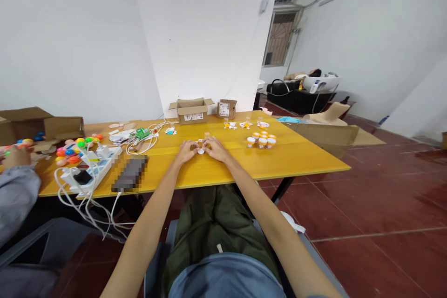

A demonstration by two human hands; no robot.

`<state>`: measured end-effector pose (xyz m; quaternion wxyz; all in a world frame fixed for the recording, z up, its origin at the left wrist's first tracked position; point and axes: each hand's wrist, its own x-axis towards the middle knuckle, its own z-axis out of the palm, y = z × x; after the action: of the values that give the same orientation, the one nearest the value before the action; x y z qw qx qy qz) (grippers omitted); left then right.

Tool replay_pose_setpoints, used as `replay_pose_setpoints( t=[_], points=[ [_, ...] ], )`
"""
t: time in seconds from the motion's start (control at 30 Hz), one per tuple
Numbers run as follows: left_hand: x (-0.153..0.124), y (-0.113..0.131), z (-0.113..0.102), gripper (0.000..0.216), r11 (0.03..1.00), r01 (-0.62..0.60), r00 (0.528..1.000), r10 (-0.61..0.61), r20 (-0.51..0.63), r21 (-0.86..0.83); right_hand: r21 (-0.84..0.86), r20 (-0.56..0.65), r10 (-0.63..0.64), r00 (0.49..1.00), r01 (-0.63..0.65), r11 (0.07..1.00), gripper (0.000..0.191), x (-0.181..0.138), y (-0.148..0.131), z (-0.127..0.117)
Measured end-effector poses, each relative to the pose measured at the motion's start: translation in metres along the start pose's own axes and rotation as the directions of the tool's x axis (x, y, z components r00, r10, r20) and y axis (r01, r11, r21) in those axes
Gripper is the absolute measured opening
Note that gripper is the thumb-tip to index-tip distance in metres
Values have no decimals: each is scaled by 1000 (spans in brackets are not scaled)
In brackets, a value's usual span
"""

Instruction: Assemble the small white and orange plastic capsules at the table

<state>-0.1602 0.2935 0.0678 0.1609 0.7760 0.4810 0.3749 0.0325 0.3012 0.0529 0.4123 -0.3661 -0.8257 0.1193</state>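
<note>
My left hand (187, 151) and my right hand (214, 150) meet over the yellow table, their fingers bent inward. A small white piece (201, 151) shows between the fingertips, and both hands appear to pinch it from either side. It is too small to tell its exact kind. Just beyond the fingers lie tiny white bits (199, 141), and a small clear cup (207, 135) is partly hidden behind my right hand. To the right stands a group of several small cups (261, 140) with orange and white parts.
Small orange and white parts (229, 125) lie in piles at the back. Two cardboard boxes (193, 116) (226, 109) stand by the wall. To the left are a phone (130, 173), a power strip (101, 170), cables and coloured balls (71, 152). Another person's sleeve (19, 198) is at far left.
</note>
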Motion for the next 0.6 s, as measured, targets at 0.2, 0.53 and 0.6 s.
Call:
replay_pose_setpoints(
  t=[0.2,0.53,0.6],
  points=[
    [2,-4,0,8,999,51,996,-51,-68,-6,-4,-17,31,999,-31,1000,5,2,0,-1],
    [-2,-4,0,5,995,30,996,-21,-92,99,-34,-59,60,996,-62,998,8,1,2,-2],
    [-2,-6,0,6,996,18,997,-11,-83,92,-41,-60,65,996,-67,997,8,1,3,-2]
  ],
)
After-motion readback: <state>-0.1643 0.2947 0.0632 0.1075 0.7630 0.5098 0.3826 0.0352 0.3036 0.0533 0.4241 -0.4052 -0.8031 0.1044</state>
